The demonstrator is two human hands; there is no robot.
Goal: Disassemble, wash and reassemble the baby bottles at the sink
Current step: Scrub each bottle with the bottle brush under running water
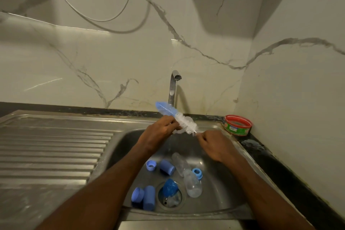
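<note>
A bottle brush [177, 116] with blue and white bristles slants over the steel sink [233, 216]. My right hand [212, 144] grips its handle end. My left hand [161, 129] curls round the white bristles. Below in the basin lie two clear bottle bodies [192, 183] [180, 162] on their sides. Around them are several blue parts: a ring [151, 164], a cap [167, 167], a ring [197, 172], a ring [137, 194] and a cap [149, 198]. A blue piece with a clear teat [169, 189] sits over the drain.
The tap [172, 87] rises behind the basin. The ribbed steel drainboard [48, 151] stretches to the left. A round red and green tub [238, 124] stands on the dark counter at the right corner. Marble wall panels close off the back and right.
</note>
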